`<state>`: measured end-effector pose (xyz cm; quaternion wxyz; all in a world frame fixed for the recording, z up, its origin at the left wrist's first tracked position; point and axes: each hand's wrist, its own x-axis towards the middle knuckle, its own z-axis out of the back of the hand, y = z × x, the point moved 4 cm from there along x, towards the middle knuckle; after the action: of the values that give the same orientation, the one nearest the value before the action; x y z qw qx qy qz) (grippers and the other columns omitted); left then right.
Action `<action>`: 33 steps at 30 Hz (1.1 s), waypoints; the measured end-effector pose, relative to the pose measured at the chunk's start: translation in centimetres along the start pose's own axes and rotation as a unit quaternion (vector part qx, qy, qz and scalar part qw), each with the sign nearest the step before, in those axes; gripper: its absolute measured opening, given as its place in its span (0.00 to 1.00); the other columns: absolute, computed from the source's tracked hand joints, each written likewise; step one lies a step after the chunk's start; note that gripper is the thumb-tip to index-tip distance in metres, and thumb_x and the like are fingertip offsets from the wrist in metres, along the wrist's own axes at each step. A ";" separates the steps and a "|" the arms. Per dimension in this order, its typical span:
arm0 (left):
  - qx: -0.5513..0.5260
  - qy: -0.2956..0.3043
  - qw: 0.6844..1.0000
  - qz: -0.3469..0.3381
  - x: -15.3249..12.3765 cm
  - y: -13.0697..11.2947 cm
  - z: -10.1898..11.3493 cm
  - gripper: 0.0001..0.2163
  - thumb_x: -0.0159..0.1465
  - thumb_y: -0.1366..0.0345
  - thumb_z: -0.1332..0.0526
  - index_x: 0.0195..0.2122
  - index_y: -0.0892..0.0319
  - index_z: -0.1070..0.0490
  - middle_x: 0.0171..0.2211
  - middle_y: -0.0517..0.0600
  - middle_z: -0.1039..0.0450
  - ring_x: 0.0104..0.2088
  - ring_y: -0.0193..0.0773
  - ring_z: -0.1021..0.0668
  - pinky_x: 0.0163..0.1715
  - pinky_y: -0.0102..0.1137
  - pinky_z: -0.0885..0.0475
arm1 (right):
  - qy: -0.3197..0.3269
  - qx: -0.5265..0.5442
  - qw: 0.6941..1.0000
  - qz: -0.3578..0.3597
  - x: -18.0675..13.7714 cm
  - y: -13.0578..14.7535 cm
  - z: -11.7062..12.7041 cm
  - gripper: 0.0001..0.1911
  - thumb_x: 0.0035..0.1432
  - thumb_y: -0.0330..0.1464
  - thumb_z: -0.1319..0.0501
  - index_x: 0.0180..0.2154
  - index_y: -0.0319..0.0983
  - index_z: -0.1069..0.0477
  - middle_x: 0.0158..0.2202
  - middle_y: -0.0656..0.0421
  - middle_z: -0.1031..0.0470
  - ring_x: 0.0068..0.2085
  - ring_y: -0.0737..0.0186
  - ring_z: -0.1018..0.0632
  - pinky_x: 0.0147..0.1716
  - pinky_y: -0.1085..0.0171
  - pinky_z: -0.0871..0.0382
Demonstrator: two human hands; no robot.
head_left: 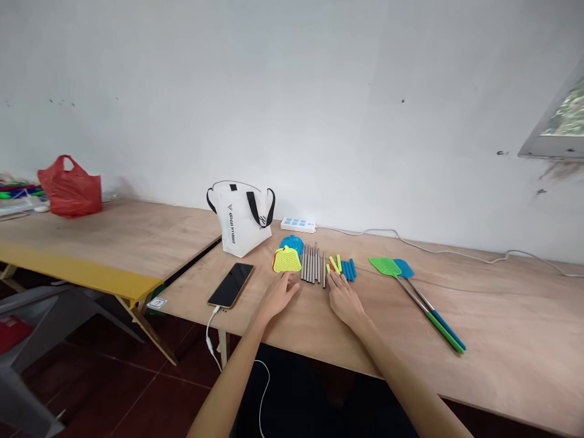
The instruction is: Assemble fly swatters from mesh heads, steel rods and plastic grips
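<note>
My left hand (277,295) rests on the table, fingers stretched out, just below a yellow fly swatter head (287,260) with a red edge showing at its side. Behind that lie blue swatter heads (292,242). Several metal rods (310,266) lie side by side between my hands, with one rod (324,271) a little apart. The extended fingers of my right hand (344,299) lie at the near ends of short yellow tubes (339,263), hiding part of them. Several blue tubes (349,269) lie just to the right.
Farther right are a green fly swatter (438,331) and a blue one (448,328). A phone (231,285) on a cable, a white bag (239,225) and a power strip (298,224) stand left and behind. A red plastic bag (73,191) sits on the neighbouring table.
</note>
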<state>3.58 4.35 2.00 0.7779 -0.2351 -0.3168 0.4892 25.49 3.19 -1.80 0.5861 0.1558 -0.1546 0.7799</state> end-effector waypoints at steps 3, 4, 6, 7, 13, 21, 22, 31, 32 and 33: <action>-0.002 -0.012 1.000 0.006 0.2 -0.1 0.1 0.16 0.70 0.58 0.45 0.56 0.56 0.34 0.52 0.56 0.28 0.49 0.46 0.23 0.50 0.40 0.27 | 0.002 -0.001 1.000 0.017 -2.1 0.2 1.0 0.32 0.60 0.20 0.54 0.65 0.31 0.36 0.67 0.48 0.36 0.68 0.54 0.36 0.70 0.53 0.44; 0.003 -0.016 1.000 0.004 0.3 -0.1 0.2 0.16 0.70 0.57 0.45 0.56 0.56 0.35 0.53 0.56 0.28 0.50 0.46 0.23 0.50 0.40 0.27 | 0.001 -0.001 1.000 0.021 -2.9 0.3 1.4 0.32 0.61 0.20 0.53 0.65 0.32 0.36 0.67 0.48 0.35 0.68 0.54 0.35 0.69 0.53 0.43; 0.024 -0.028 0.999 -0.006 0.7 -0.2 0.5 0.16 0.70 0.57 0.46 0.57 0.55 0.35 0.54 0.57 0.29 0.53 0.48 0.24 0.51 0.40 0.28 | -0.007 0.006 1.000 0.026 -4.7 0.5 2.3 0.29 0.64 0.23 0.53 0.64 0.33 0.35 0.66 0.48 0.33 0.66 0.54 0.33 0.67 0.53 0.39; 0.044 -0.037 0.998 -0.011 1.0 -0.2 0.7 0.16 0.70 0.58 0.46 0.57 0.55 0.35 0.55 0.57 0.29 0.55 0.48 0.25 0.53 0.41 0.29 | -0.014 0.013 0.999 0.028 -5.7 0.7 2.8 0.27 0.66 0.25 0.53 0.64 0.34 0.34 0.65 0.49 0.33 0.66 0.54 0.32 0.66 0.54 0.37; 0.182 -0.115 0.973 0.085 5.0 1.1 2.6 0.27 0.66 0.51 0.41 0.62 0.60 0.39 0.62 0.67 0.37 0.62 0.65 0.33 0.58 0.54 0.37 | -0.046 0.052 0.997 0.017 -11.5 2.0 6.0 0.22 0.71 0.33 0.53 0.59 0.41 0.28 0.62 0.54 0.28 0.62 0.56 0.27 0.60 0.56 0.28; 0.194 -0.067 0.965 0.164 8.3 1.9 -0.3 0.43 0.60 0.42 0.39 0.69 0.64 0.48 0.67 0.75 0.46 0.65 0.74 0.39 0.59 0.61 0.45 | -0.059 0.067 0.996 -0.027 -6.6 0.2 7.2 0.22 0.71 0.33 0.53 0.60 0.42 0.30 0.64 0.55 0.30 0.64 0.55 0.30 0.63 0.51 0.36; 0.207 -0.065 0.961 0.171 8.3 1.8 -0.6 0.40 0.63 0.44 0.40 0.69 0.65 0.48 0.67 0.76 0.47 0.65 0.74 0.40 0.60 0.61 0.46 | -0.049 0.058 0.996 -0.036 -5.2 -0.4 7.0 0.23 0.70 0.31 0.53 0.60 0.41 0.30 0.64 0.54 0.30 0.65 0.54 0.31 0.64 0.50 0.38; 0.212 -0.095 0.958 0.168 8.5 2.4 -1.1 0.37 0.64 0.48 0.41 0.68 0.65 0.47 0.67 0.75 0.47 0.68 0.70 0.44 0.61 0.62 0.48 | 0.037 -0.004 0.996 -0.082 3.5 -2.9 3.5 0.23 0.68 0.29 0.52 0.60 0.34 0.30 0.62 0.44 0.29 0.65 0.47 0.33 0.67 0.40 0.53; 0.206 -0.103 0.959 0.163 8.5 2.6 -1.0 0.36 0.64 0.48 0.41 0.67 0.64 0.46 0.67 0.74 0.46 0.68 0.70 0.43 0.61 0.62 0.47 | 0.037 -0.006 0.996 -0.079 3.7 -2.8 3.3 0.23 0.68 0.29 0.51 0.60 0.33 0.30 0.61 0.44 0.28 0.65 0.46 0.32 0.66 0.39 0.54; 0.195 -0.100 0.964 0.154 8.6 2.8 -1.1 0.35 0.64 0.48 0.41 0.67 0.64 0.46 0.67 0.75 0.46 0.68 0.70 0.43 0.61 0.62 0.47 | 0.036 -0.009 0.997 -0.075 3.7 -2.7 3.2 0.23 0.68 0.29 0.51 0.59 0.33 0.29 0.60 0.43 0.27 0.65 0.46 0.32 0.67 0.39 0.55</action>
<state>5.39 13.25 1.64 0.6886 -0.0748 -0.2514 0.6761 27.35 5.78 2.79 0.6493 0.1334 -0.1278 0.7378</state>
